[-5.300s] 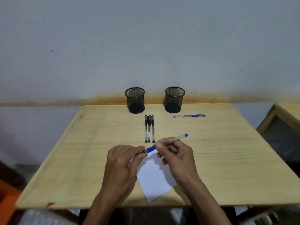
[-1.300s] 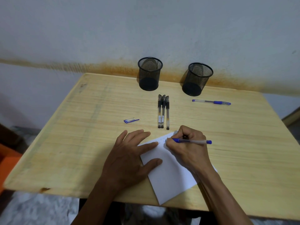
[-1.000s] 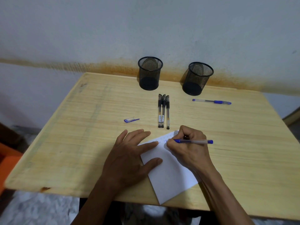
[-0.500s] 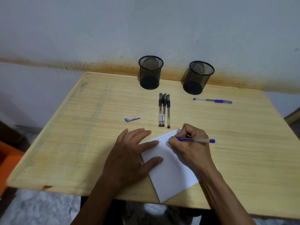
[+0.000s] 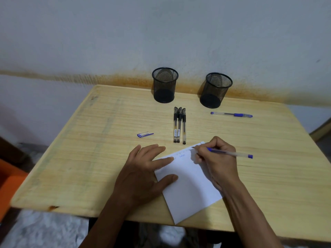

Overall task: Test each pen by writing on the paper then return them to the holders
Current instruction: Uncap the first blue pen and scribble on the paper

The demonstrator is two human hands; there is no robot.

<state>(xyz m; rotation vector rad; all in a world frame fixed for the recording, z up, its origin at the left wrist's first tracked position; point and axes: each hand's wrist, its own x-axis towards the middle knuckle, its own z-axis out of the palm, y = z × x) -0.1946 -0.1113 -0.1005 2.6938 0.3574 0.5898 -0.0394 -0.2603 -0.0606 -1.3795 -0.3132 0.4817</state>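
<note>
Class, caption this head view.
Right hand tests a blue pen on paper steadied by the left hand.

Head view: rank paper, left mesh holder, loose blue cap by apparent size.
1. paper, largest, though nearest the camera.
2. left mesh holder, farther back, so true comparison is unsure.
3. loose blue cap, clearly smallest.

You see a light wooden table [image 5: 89, 158] standing against a pale grey wall [image 5: 161, 33]. Along the wall, just above the table's far edge, runs a rusty orange stain band [image 5: 125, 80]. Left of the table, low down, there is an orange object [image 5: 7, 179], partly cut off.
</note>
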